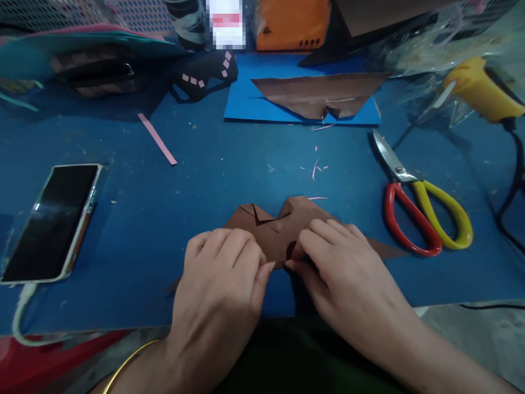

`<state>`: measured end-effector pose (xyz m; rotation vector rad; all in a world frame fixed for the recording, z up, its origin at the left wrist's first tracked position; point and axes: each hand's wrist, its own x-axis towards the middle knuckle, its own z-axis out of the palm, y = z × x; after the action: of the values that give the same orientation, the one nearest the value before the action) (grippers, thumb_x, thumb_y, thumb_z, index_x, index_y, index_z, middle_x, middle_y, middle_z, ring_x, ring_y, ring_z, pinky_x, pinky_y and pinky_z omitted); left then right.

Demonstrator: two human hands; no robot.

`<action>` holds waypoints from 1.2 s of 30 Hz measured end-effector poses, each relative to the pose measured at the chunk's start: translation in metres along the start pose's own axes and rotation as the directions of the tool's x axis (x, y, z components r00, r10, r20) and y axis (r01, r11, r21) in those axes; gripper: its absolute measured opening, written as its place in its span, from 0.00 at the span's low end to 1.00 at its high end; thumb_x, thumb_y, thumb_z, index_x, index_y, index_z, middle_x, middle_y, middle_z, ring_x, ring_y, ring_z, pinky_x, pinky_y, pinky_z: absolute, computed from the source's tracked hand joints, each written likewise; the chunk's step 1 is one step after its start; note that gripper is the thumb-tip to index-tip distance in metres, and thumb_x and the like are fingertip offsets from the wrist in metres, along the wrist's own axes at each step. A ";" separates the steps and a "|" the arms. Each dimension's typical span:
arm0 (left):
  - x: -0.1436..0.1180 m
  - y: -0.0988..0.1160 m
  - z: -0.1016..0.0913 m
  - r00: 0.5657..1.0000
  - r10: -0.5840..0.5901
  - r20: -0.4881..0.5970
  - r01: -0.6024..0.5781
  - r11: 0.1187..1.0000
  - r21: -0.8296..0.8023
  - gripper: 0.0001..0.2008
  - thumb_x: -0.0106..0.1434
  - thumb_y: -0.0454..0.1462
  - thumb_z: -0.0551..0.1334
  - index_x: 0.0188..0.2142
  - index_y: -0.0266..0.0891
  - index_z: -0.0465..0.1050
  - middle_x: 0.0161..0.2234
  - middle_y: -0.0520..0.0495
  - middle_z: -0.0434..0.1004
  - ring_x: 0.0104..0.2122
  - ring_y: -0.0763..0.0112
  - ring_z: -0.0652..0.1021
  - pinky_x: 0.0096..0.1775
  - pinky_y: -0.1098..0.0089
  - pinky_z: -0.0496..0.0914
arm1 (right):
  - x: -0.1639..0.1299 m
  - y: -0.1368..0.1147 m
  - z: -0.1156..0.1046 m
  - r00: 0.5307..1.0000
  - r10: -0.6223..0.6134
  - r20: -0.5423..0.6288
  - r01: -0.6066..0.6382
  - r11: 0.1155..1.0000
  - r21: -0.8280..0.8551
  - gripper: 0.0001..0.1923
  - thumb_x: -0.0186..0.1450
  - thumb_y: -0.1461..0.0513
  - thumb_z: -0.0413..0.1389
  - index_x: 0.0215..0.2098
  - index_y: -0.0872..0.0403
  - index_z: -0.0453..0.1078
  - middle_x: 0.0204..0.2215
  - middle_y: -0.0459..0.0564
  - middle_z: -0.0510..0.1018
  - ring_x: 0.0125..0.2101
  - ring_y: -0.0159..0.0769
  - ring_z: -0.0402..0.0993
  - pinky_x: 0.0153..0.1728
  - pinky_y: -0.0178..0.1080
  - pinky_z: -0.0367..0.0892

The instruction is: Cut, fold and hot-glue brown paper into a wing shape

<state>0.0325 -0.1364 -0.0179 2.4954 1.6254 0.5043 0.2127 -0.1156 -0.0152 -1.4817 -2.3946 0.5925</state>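
A folded piece of brown paper (273, 235) lies near the front edge of the blue table, with notched flaps along its far side. My left hand (221, 273) pinches its near edge, thumb and fingers pressed together. Close beside it, my right hand (332, 257) pinches the same edge a little to the right. The paper's pointed right end sticks out past my right hand, and much of its left part is hidden under my left hand. Scissors (404, 178) with one red and one yellow handle lie just right of my right hand.
A phone (53, 219) on a cable lies left. A pink strip (158, 139) and paper scraps (315, 168) are scattered beyond my hands. Another brown cut-out (320, 96) rests on blue card (241, 104); a black cut-out (205, 76) stands nearby. A yellow glue gun (476, 90) is far right.
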 end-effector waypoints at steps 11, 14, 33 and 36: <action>-0.005 0.006 0.003 0.967 0.239 -0.089 -0.227 0.966 0.123 0.14 0.71 0.32 0.50 0.40 0.36 0.75 0.33 0.45 0.78 0.33 0.63 0.75 0.35 0.62 0.65 | 0.000 0.002 0.000 1.000 -0.028 0.011 0.029 0.995 -0.093 0.07 0.64 0.69 0.50 0.28 0.53 0.63 0.30 0.51 0.72 0.32 0.39 0.64 0.32 0.41 0.51; -0.011 0.004 0.011 0.931 0.342 -0.128 -0.325 0.936 0.137 0.15 0.71 0.30 0.50 0.45 0.30 0.75 0.36 0.42 0.80 0.34 0.63 0.77 0.36 0.64 0.70 | 0.001 0.003 -0.002 1.000 -0.018 0.021 0.020 0.997 -0.080 0.08 0.64 0.69 0.51 0.28 0.54 0.64 0.30 0.49 0.72 0.32 0.38 0.65 0.32 0.41 0.51; -0.026 0.012 0.013 0.882 0.443 -0.164 -0.376 0.869 0.323 0.17 0.69 0.38 0.61 0.48 0.22 0.76 0.42 0.37 0.83 0.44 0.58 0.79 0.47 0.60 0.68 | -0.005 0.011 -0.010 1.000 0.013 0.002 -0.013 1.000 0.015 0.09 0.64 0.70 0.54 0.28 0.53 0.69 0.29 0.46 0.74 0.32 0.36 0.68 0.35 0.41 0.52; -0.025 0.013 0.016 0.885 0.437 -0.161 -0.372 0.871 0.320 0.16 0.69 0.37 0.61 0.48 0.23 0.76 0.43 0.37 0.83 0.44 0.57 0.79 0.48 0.60 0.68 | -0.003 0.011 -0.010 1.000 0.021 0.006 -0.021 1.000 0.003 0.09 0.63 0.71 0.55 0.27 0.53 0.71 0.28 0.45 0.74 0.33 0.36 0.69 0.35 0.41 0.52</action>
<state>0.0401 -0.1636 -0.0342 3.1270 1.3034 0.6686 0.2268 -0.1117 -0.0121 -1.5078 -2.3839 0.6062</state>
